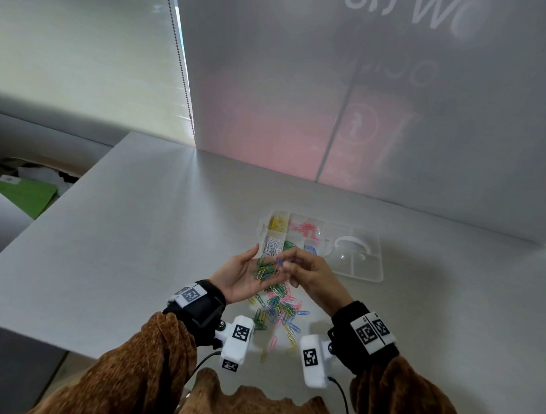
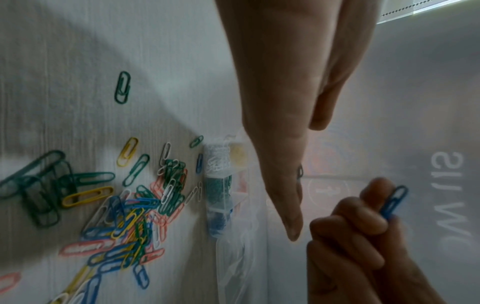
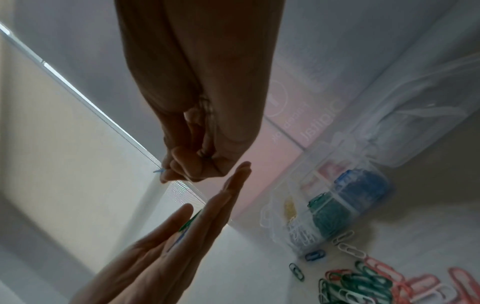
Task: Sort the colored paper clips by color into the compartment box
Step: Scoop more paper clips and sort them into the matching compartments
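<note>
Hands meet at the centre of the head view: the left hand lies flat, palm up, carrying a small heap of green, blue and yellow clips; the right hand pinches one blue clip between thumb and forefinger. One clear compartment box, just above them, holds five sorted colours: yellow, pink, white, green, blue. One mixed pile lies below on the pale grey table, against a frosted wall.

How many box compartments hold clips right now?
5: yellow clips far-left, pink clips beside them, white clips near-left, green clips beside them, blue clips near-right. The right hand may hide part of the box.
</note>
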A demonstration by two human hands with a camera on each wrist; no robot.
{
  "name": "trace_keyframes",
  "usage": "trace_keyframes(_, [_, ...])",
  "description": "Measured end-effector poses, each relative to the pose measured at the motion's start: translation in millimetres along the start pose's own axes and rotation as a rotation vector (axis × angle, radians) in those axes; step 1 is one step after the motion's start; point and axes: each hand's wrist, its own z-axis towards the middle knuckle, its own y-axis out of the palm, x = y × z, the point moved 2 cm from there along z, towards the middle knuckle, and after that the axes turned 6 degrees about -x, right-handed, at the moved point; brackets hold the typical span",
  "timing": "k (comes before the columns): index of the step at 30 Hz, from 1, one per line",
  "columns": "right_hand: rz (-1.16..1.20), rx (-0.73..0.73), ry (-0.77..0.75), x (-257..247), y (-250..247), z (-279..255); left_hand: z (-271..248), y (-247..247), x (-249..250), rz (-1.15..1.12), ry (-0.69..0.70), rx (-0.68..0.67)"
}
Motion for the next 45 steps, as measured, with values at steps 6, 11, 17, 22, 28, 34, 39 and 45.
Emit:
trace_keyframes(6, [-0.162,0.026,0.069,-0.2,2.2,4.0,-3.3,5.5,-2.5,0.083,-0.019,-0.056])
trace_keyframes(11, [-0.836,-0.033,-0.079,-4.6,6.5,7.6,-3.6,10.1,-2.5,0.138,-0.005,-0.079])
trace_keyframes(17, [-0.703,-0.016,-0.059,-8.9,3.6,7.4,-4.3,6.3,-2.3,0.107,0.003,-0.08])
trace_keyframes(22, [-0.02,0.002,0.019,-8.5,-11.9,4.9,-3.9,-3.2,0.7,0.132,0.005,-0.044])
trace_keyframes(28, [-0.345,0.325,0.142,17.9,-65.2,12.9,-10.4,-27.9,1.0,0.119,-0.041,0.114])
trace_keyframes(34, [-0.865,0.439,0.209,38.1,-96.9,43.4,-14.8,-34.0,0.0,0.059,-0.049,0.163])
trace_keyframes(39, [-1.109,0.296,0.294,47.0,-98.3,69.9,-14.6,-26.5,-1.0,0.052,-0.062,0.147])
trace_keyframes(45, [-1.087,0.242,0.046,17.1,-68.6,57.0,-15.1,-16.9,2.9,0.042,-0.062,0.058])
